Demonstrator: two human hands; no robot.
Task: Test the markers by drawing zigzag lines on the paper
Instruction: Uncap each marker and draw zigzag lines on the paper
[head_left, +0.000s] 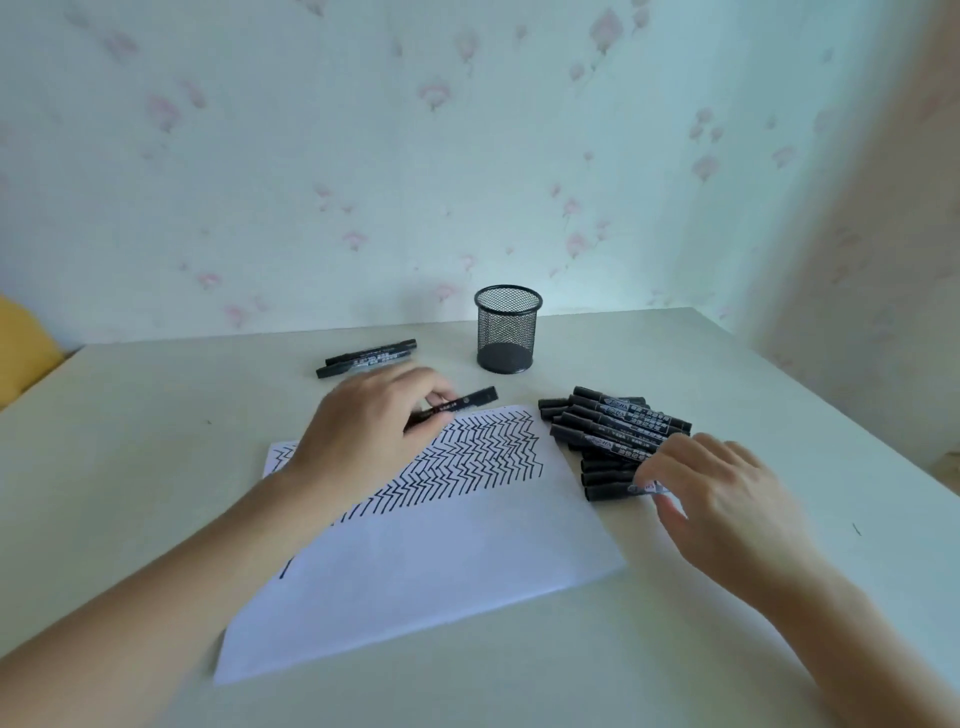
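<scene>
A white sheet of paper (441, 561) lies on the table, its upper half covered with several rows of black zigzag lines (478, 457). My left hand (363, 431) hovers over the sheet's upper left and pinches a black marker (467, 402) that points to the right. To the right of the sheet lies a pile of black markers (608, 431). My right hand (722, 499) rests at the pile's near edge, its fingertips on the nearest marker (613, 491); whether it grips that marker is unclear.
A black mesh pen cup (506, 330) stands at the back near the wall. Two black markers (366, 358) lie side by side to its left. The pale table (675, 649) ends at the right and front. Something yellow (21, 353) sits far left.
</scene>
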